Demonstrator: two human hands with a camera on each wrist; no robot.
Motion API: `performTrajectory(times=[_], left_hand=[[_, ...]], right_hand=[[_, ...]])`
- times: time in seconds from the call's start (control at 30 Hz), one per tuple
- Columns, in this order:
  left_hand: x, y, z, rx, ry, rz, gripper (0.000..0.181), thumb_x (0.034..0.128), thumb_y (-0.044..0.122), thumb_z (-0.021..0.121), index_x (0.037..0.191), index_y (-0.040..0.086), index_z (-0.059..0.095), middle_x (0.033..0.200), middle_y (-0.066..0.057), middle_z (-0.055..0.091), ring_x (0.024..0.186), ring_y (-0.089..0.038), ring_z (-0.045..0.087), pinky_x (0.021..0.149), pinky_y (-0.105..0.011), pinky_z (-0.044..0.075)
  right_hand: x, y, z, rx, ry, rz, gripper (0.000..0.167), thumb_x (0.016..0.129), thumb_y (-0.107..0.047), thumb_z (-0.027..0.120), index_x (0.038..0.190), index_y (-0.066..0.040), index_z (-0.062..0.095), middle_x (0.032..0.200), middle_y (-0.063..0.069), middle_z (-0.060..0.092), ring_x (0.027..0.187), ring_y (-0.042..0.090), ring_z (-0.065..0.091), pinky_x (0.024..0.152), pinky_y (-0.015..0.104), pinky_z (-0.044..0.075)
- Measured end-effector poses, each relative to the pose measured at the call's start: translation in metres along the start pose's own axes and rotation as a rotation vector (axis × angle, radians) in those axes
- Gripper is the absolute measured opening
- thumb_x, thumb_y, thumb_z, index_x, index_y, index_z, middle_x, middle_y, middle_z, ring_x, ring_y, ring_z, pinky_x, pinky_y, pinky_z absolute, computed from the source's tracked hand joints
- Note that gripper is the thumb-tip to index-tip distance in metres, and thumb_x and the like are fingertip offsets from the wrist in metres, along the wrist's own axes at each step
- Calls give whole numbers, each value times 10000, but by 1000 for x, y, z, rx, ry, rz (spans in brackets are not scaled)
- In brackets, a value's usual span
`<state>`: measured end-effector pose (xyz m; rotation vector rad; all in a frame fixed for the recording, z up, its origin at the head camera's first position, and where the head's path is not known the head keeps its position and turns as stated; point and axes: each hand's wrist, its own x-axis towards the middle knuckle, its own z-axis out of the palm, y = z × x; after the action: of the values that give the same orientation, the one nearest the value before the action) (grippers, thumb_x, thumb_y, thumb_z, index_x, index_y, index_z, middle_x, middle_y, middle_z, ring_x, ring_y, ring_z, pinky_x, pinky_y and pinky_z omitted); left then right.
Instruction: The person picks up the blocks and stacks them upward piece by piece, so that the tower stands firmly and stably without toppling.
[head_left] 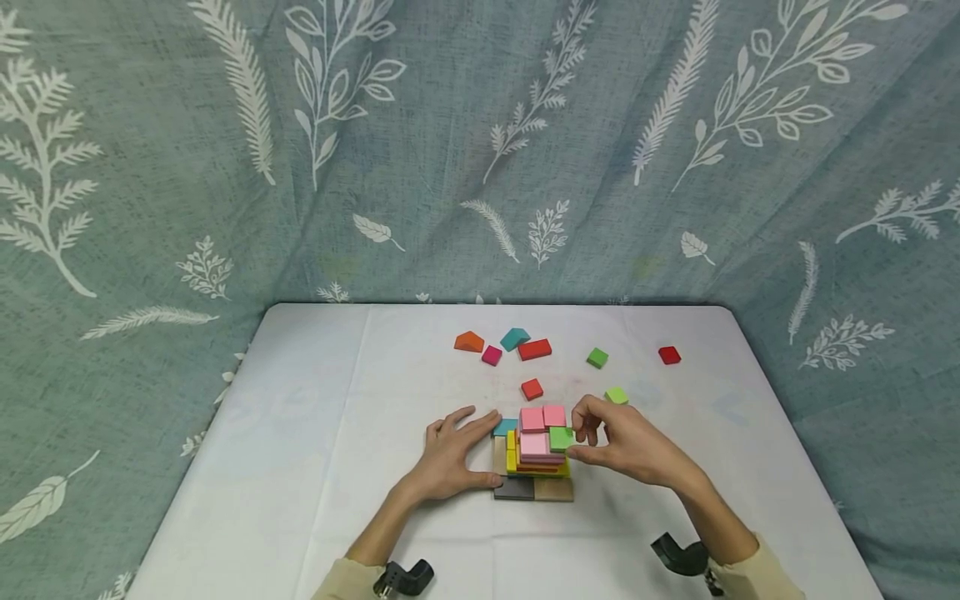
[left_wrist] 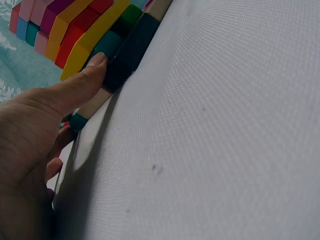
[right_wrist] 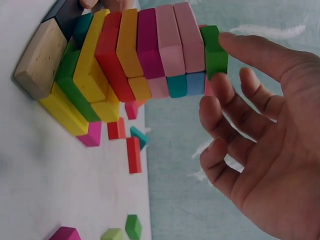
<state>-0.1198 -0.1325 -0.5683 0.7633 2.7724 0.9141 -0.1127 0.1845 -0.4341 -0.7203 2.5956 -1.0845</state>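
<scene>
Watching remotely | right grip (head_left: pixel 628 443) pinches green block (head_left: pixel 560 439) on tower (head_left: pixel 534 448), 3 o'clock | left grip (head_left: pixel 448 458) loose, 9 o'clock | I reckon sideways drag on release could topple it

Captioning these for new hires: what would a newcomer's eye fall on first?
First, the stack of coloured blocks on the white table, between the left hand beside its base and the right hand, which pinches a green block at its top. Next, the loose blocks scattered on the table beyond the stack, then the blue-green cloth with its white leaf print behind the table.
</scene>
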Motion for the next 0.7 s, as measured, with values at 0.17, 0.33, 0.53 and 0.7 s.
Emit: performTrajectory(times=[0.17,0.33,0.53,0.7], left_hand=[[0,1,0,-13,4,6,976,768,655,760,1574,273,362,1608,108,357,1509,-280,188,1078,-569,152],[0,1,0,-12,8,7,974,767,640,770,1573,275,363,1606,106,362,1508,-278,191,1076,-560,157],[-1,2,0,-14,19,15,965,767,633,773,1567,265,379,1601,92,377,1501,-291,203,1067,-567,163],[-1,1,0,-19,27,23,960,769,637,768,1564,258,387,1597,77,388,1495,-304,212,1061,-577,167]], right_hand=[[2,-3,3,17,-1,3,323,823,-271,849,936,-243,547,803,-116,583,771,94,581,643,250,470],[3,-5,6,19,8,3,327,820,-252,853,932,-207,549,842,-101,582,792,109,576,636,241,478],[4,-6,9,11,6,0,326,825,-250,850,924,-202,543,846,-101,575,796,126,575,644,240,477],[6,-5,7,23,15,0,384,820,-298,851,1049,-217,553,819,-93,587,758,123,575,639,251,470]])
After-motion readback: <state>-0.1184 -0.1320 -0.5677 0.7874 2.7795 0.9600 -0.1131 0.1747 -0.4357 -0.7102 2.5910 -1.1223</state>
